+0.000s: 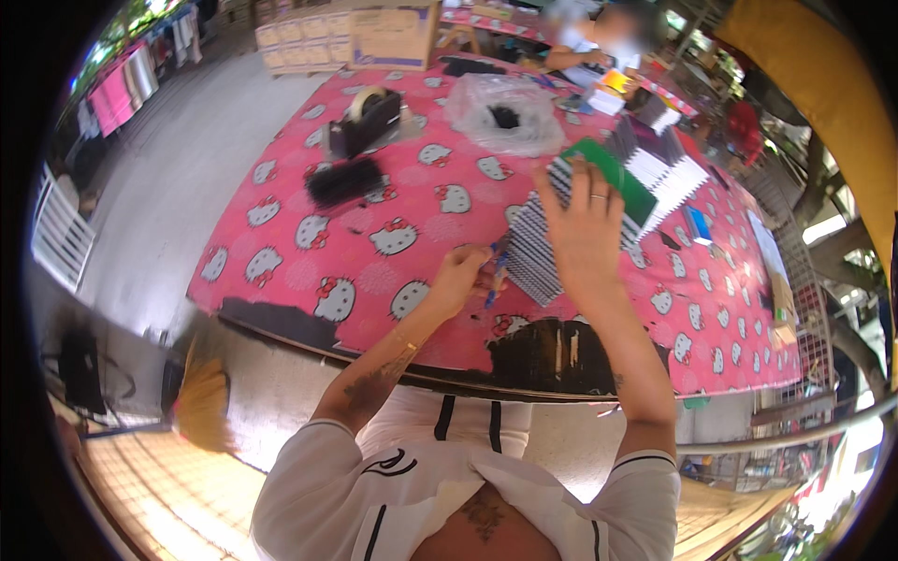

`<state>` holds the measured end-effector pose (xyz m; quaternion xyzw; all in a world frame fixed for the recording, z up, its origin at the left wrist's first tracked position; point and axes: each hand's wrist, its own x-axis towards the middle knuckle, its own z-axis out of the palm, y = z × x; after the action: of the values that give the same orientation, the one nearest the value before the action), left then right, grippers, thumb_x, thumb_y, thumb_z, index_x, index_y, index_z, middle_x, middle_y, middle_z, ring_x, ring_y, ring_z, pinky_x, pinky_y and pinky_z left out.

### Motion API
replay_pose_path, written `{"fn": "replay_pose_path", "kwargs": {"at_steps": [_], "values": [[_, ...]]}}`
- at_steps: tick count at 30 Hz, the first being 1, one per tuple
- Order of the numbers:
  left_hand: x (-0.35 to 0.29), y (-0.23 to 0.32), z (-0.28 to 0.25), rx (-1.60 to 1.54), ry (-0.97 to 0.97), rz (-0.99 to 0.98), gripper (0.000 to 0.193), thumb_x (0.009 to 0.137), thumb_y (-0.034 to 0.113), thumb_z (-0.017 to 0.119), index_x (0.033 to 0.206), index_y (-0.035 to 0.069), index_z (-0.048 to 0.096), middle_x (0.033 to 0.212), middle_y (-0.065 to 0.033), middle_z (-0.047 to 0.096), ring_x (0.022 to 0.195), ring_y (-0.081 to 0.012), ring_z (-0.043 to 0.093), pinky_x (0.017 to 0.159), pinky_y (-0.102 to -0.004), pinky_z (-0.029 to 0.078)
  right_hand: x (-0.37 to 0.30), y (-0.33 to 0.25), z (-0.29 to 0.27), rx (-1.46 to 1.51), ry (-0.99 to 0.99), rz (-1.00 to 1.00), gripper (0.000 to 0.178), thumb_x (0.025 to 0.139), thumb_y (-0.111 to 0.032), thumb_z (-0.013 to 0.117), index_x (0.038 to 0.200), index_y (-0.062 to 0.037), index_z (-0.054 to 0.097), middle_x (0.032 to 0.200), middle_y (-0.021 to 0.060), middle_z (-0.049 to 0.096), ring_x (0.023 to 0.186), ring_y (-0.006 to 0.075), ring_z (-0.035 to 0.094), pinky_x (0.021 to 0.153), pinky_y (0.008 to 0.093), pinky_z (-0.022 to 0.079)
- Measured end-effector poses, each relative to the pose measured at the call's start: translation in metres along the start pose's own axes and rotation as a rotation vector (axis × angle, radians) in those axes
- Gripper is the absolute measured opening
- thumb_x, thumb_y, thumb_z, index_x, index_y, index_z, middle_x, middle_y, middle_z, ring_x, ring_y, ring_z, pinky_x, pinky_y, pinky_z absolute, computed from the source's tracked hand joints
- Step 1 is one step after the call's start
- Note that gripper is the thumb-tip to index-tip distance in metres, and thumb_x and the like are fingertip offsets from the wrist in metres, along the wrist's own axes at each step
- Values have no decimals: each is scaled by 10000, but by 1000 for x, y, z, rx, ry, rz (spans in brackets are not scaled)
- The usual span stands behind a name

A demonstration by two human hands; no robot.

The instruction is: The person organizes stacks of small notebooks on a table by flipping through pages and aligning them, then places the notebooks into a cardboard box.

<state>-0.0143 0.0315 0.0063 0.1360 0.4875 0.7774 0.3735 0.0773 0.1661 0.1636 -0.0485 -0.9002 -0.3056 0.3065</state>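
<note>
Pink cloth (421, 217), printed with white cat faces, covers the bench (421, 376) in the head view, with bare dark patches showing along its near edge. The left hand (461, 273) is above the middle of the bench, its fingers curled closed around a slim blue tool (499, 247); what kind of tool it is, I cannot tell. Just beside it, right of the bench's middle, lies a black-and-white patterned stack (531, 252), slanted to the bench's edges, with a green sheet (629, 192) at its far end. The right hand (582, 217) lies across both, palm down, fingers spread and nearly straight, one wearing a ring; whether they grip anything is not clear.

Beyond the green sheet, toward the right edge, are a white stack (672, 182) and a small blue box (697, 225). Toward the far left corner stands a dark tape dispenser (359, 136) with its roll, and nearer the left edge lies a blurred black bundle (344, 182). Near the far edge, a clear plastic bag (460, 110) surrounds a dark clump (505, 116). Past the far right corner, a co-worker (572, 58) handles an orange-yellow item (615, 81). Cartons (393, 39) stand beyond the far left corner.
</note>
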Motion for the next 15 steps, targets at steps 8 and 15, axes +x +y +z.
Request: {"fn": "replay_pose_path", "kwargs": {"at_steps": [8,15], "values": [[-1,0,-4,24,-32,27,359,988,315,503,1151,-1,550,949,-176,698,810,-293,717,723,-403,590,6,6,-1,323,36,74,702,826,-197,697,1476,-199,433,1476,263,344,1327,425,389,1058,544,356],[-18,4,-17,97,19,41,403,990,336,489,1161,-19,574,979,-144,702,815,-257,726,690,-361,592,-37,-1,-21,538,419,340,920,758,-222,839,1521,-116,336,1554,321,168,1426,491,232,1141,580,223]]}}
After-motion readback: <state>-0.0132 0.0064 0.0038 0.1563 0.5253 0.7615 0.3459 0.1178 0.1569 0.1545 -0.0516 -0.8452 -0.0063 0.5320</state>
